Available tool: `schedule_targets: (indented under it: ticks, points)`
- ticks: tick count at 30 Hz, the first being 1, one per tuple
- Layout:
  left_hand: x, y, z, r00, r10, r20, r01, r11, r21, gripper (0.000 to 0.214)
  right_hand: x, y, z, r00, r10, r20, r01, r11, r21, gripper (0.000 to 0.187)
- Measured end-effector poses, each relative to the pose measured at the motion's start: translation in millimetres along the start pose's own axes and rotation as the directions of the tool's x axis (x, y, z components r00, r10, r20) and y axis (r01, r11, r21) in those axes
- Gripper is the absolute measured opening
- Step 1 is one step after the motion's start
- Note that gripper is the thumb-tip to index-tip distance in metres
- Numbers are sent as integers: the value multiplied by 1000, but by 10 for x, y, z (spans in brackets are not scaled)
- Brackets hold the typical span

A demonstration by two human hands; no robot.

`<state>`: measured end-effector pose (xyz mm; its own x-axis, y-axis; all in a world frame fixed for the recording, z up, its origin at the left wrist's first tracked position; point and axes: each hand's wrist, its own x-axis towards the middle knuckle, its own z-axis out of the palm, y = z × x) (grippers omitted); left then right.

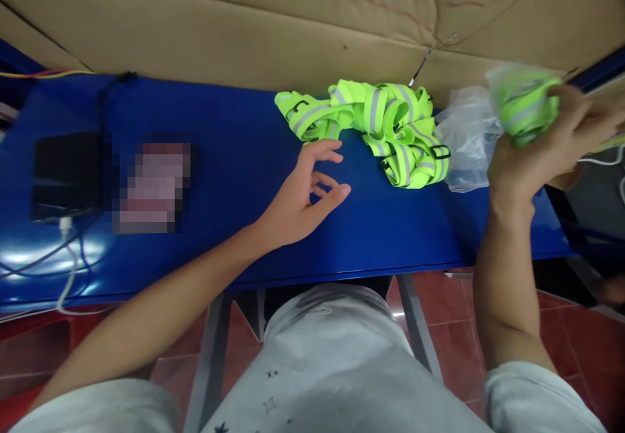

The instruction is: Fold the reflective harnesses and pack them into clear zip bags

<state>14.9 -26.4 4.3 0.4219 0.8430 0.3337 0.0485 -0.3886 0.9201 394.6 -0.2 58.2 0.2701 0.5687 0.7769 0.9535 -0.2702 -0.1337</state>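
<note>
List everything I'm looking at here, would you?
Glossy table: one, blue, centre
Reflective strap heap: one, neon green and grey, table's back
Strap bundle: one, neon green, upper right
Plastic packaging: count unclear, clear, right of heap
Flat box: one, black, left
Pixelated rectangle: one, pinkish, beside box
Cables: several, white and black, mostly left
Backing panel: one, tan, behind table
Floor tiles: several, red, below table
Star-print shirt: one, pale, bottom
Left hand: one, bare, above table
Right hand: one, bare, holding bundle

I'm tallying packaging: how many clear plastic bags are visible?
2: one bag around green strap in the right hand, another bag on the table beside the strap pile; more may be hidden.
</note>
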Motion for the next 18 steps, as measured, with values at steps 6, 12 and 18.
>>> schedule_targets:
  ticks: [6,12,18]
  points:
    - [-25,13,55,999,-27,37,24,998,64,49,-257,107,290,956,-9,293,74,975,-210,88]
    - [-22,51,37,997,-62,54,53,986,159,41,-247,87,240,937,61,343,25,971,-240,85]
    - [-21,82,28,997,-25,79,8,979,203,41,-219,230,215,953,112,281,-39,967,-253,83]
